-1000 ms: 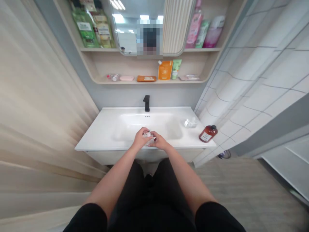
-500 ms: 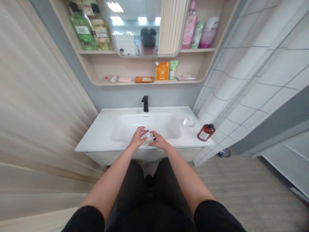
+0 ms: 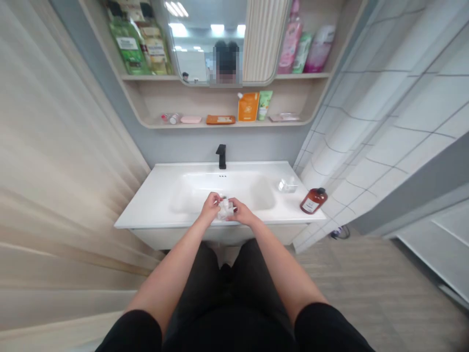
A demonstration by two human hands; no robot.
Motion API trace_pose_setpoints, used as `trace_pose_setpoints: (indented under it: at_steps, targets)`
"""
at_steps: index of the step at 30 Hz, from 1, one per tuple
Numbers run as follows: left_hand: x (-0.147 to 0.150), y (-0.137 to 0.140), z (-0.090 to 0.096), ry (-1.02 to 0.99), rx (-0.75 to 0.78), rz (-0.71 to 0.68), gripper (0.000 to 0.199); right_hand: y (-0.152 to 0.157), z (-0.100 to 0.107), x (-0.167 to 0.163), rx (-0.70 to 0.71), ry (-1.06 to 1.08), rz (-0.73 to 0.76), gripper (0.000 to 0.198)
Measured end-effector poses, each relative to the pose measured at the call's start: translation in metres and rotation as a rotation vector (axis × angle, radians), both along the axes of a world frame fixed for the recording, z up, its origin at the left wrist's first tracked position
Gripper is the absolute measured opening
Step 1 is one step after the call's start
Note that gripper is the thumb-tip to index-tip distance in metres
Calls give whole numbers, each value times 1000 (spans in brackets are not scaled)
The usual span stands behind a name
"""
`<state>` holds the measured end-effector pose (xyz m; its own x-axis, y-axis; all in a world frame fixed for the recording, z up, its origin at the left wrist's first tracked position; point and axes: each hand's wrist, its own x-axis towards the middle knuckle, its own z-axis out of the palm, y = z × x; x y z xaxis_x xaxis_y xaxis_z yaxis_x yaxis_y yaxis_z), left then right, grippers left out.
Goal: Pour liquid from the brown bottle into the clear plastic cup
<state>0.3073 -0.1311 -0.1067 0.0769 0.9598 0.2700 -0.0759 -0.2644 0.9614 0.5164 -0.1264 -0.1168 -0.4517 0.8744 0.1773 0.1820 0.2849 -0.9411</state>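
Note:
Over the front edge of the white sink (image 3: 176, 193), I hold a small clear container (image 3: 225, 210) between both hands. My right hand (image 3: 240, 212) grips it from the right side. The fingers of my left hand (image 3: 211, 205) are closed in a pinch at its upper left edge. Whether the pinch holds the container itself or a small piece at its top is too small to tell. A second clear container (image 3: 287, 185) stands on the counter to the right of the basin.
A brown bottle (image 3: 313, 201) with a black cap stands at the counter's right end. The black faucet (image 3: 222, 156) rises behind the basin. Above it, a shelf (image 3: 146, 125) holds an orange pouch (image 3: 248, 107), a green tube (image 3: 264, 105) and soap-like bars. A curtain (image 3: 73, 161) hangs at left.
The fingers of my left hand have drawn closer together at the container's upper left. My right hand keeps its grip, and the view has shifted slightly.

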Motion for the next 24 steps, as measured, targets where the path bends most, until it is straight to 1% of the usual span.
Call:
trace_pose_setpoints:
  at_steps: [4,8,12,14,17,20,22,24]
  targets:
    - [-2,-2,2,4,-28,-79,66,0,-1,0,-12,6,-1,78]
    - [-1,-5,6,-5,-29,-60,67,0,-1,0,4,-11,-11,77]
    - [1,-5,12,70,-14,-89,72,-1,0,1,28,-32,-16,77]
    - [2,-5,17,102,3,-30,67,-1,1,1,29,-41,-20,78]
    - [0,-8,29,170,71,79,51,0,0,2,23,-55,-22,78]
    - [-5,-14,45,384,194,134,36,1,-3,2,30,-62,-28,79]
    - [-7,-18,55,485,248,170,34,2,-4,2,32,-66,-34,80]
    - [-7,-20,61,518,268,196,34,2,-4,2,32,-68,-36,79]
